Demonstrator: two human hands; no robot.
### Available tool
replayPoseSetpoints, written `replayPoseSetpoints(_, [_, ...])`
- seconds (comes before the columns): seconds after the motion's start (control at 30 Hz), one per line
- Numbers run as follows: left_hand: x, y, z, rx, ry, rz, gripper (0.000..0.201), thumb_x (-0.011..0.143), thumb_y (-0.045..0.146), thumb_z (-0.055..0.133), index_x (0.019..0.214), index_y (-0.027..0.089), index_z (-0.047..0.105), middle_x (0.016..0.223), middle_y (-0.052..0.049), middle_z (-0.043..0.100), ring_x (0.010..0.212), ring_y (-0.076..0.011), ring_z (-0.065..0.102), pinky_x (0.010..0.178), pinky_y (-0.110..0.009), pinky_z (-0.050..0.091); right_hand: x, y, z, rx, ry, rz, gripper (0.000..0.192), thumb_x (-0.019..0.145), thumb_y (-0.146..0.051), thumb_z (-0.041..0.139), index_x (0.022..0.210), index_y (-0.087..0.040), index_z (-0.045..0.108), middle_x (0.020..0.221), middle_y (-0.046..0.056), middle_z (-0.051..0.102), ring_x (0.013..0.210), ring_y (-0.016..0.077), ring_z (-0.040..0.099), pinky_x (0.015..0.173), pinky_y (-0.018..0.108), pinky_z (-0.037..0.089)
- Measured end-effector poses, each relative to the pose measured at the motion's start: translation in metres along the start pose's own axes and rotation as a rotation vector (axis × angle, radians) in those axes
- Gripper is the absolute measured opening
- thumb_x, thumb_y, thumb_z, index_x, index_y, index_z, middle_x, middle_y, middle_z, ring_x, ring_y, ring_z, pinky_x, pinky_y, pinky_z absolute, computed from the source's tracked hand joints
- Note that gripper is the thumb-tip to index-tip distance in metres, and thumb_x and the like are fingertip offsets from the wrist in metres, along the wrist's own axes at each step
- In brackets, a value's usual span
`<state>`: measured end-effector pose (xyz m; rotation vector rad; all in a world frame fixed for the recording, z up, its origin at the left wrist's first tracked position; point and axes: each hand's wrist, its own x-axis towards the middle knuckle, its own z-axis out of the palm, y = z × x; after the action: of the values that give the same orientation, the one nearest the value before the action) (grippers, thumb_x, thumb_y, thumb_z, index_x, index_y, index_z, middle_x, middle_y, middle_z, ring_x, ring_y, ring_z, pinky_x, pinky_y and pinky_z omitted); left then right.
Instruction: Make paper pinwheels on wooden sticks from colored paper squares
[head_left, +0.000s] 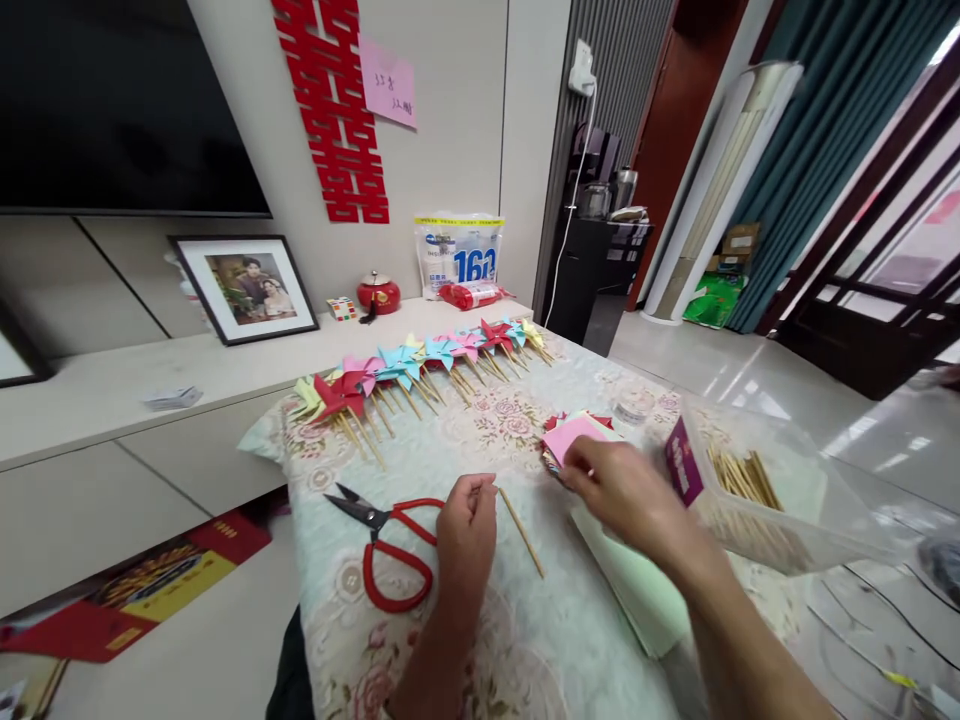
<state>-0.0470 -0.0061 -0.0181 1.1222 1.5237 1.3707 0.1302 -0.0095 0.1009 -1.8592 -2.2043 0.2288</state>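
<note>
My left hand [469, 525] rests on the flowered tablecloth with its fingers curled together; what they pinch, if anything, is too small to make out. A thin wooden stick [523, 535] lies just right of its fingertips. Red-handled scissors [399, 590] lie half open on its left, one handle loop close to the hand. My right hand [619, 490] reaches over a small pile of coloured paper, its bent fingers closed at the edge of the pink paper [571, 437]. Its fingertips are partly hidden. Beneath the right forearm lies pale green paper [637, 590].
Paper pinwheels on sticks [405, 368] lie in a row along the table's far side. A clear plastic box [787, 540] of wooden sticks stands at the right, near a small round clear container [634, 405]. Behind, a white cabinet [225, 385] carries a framed photo [247, 290].
</note>
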Motion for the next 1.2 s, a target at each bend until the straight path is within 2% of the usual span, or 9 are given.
replayPoseSetpoints(0.07, [0.000, -0.001, -0.002, 0.008, 0.007, 0.004, 0.028, 0.079, 0.040, 0.056, 0.093, 0.019, 0.068, 0.062, -0.001, 0.065, 0.063, -0.0216, 0.062, 0.065, -0.032, 0.048, 0.005, -0.017, 0.026, 0.021, -0.061, -0.018, 0.011, 0.087, -0.018, 0.059, 0.083, -0.018, 0.069, 0.083, 0.009, 0.076, 0.075, 0.0232, 0.068, 0.061, 0.029, 0.036])
replayPoseSetpoints(0.17, [-0.003, -0.002, -0.001, 0.072, -0.025, 0.034, 0.024, 0.082, 0.037, 0.056, 0.094, 0.019, 0.068, 0.052, 0.005, 0.054, 0.053, -0.0181, 0.054, 0.060, -0.029, 0.045, 0.009, -0.016, 0.055, 0.049, 0.004, 0.005, 0.013, 0.089, -0.015, 0.056, 0.091, -0.019, 0.069, 0.088, 0.009, 0.076, 0.080, 0.0239, 0.068, 0.064, 0.029, 0.037])
replayPoseSetpoints(0.3, [-0.005, -0.003, 0.003, 0.156, -0.063, 0.082, 0.018, 0.083, 0.029, 0.053, 0.091, 0.020, 0.067, 0.053, 0.005, 0.054, 0.050, -0.0170, 0.052, 0.057, -0.029, 0.042, 0.012, 0.017, 0.067, 0.013, 0.240, 0.047, 0.018, 0.090, -0.012, 0.054, 0.101, -0.016, 0.068, 0.097, 0.011, 0.072, 0.090, 0.0258, 0.065, 0.074, 0.032, 0.042])
replayPoseSetpoints(0.43, [-0.011, -0.004, 0.008, 0.360, -0.129, 0.251, 0.018, 0.082, 0.016, 0.050, 0.085, 0.021, 0.067, 0.077, -0.003, 0.067, 0.074, -0.0210, 0.062, 0.073, -0.033, 0.047, 0.013, 0.049, 0.067, -0.054, 0.415, 0.098, 0.031, 0.087, -0.009, 0.052, 0.114, -0.012, 0.067, 0.107, 0.016, 0.070, 0.104, 0.0308, 0.059, 0.085, 0.038, 0.044])
replayPoseSetpoints(0.53, [-0.022, -0.003, 0.013, 0.604, -0.184, 0.361, 0.019, 0.079, 0.012, 0.055, 0.088, 0.020, 0.069, 0.098, -0.008, 0.070, 0.097, -0.0274, 0.060, 0.088, -0.042, 0.044, 0.011, 0.057, 0.066, -0.068, 0.372, 0.134, 0.040, 0.084, -0.008, 0.052, 0.122, -0.012, 0.065, 0.118, 0.016, 0.068, 0.109, 0.0321, 0.056, 0.085, 0.041, 0.043])
replayPoseSetpoints(0.7, [-0.034, -0.002, 0.017, 0.832, -0.245, 0.373, 0.033, 0.076, 0.015, 0.064, 0.108, 0.022, 0.068, 0.129, -0.012, 0.062, 0.123, -0.0336, 0.049, 0.100, -0.052, 0.035, 0.006, 0.055, 0.064, -0.079, 0.209, 0.081, 0.053, 0.077, -0.004, 0.054, 0.126, -0.020, 0.063, 0.132, 0.012, 0.065, 0.123, 0.0353, 0.048, 0.083, 0.043, 0.035])
replayPoseSetpoints(0.9, [-0.026, -0.009, 0.013, 0.941, -0.214, 0.356, 0.040, 0.082, 0.005, 0.050, 0.115, 0.020, 0.066, 0.132, -0.014, 0.059, 0.123, -0.0332, 0.049, 0.096, -0.049, 0.038, 0.007, 0.059, 0.064, -0.058, 0.166, 0.052, 0.031, 0.084, -0.009, 0.059, 0.111, -0.022, 0.069, 0.123, 0.010, 0.071, 0.116, 0.0335, 0.052, 0.081, 0.040, 0.031])
replayPoseSetpoints(1.03, [-0.025, -0.009, 0.012, 0.947, -0.220, 0.365, 0.038, 0.082, 0.007, 0.050, 0.115, 0.020, 0.067, 0.132, -0.014, 0.058, 0.123, -0.0334, 0.049, 0.095, -0.049, 0.039, 0.007, 0.062, 0.065, -0.068, 0.187, 0.052, 0.025, 0.087, -0.011, 0.062, 0.108, -0.023, 0.069, 0.115, 0.009, 0.073, 0.112, 0.0316, 0.055, 0.080, 0.037, 0.031])
replayPoseSetpoints(1.2, [-0.024, -0.008, 0.010, 0.953, -0.233, 0.364, 0.039, 0.083, 0.006, 0.049, 0.115, 0.019, 0.067, 0.129, -0.014, 0.059, 0.121, -0.0334, 0.051, 0.096, -0.049, 0.040, 0.010, 0.063, 0.068, -0.056, 0.190, 0.078, 0.019, 0.096, -0.017, 0.053, 0.100, -0.021, 0.071, 0.107, 0.009, 0.075, 0.107, 0.0294, 0.059, 0.083, 0.038, 0.030])
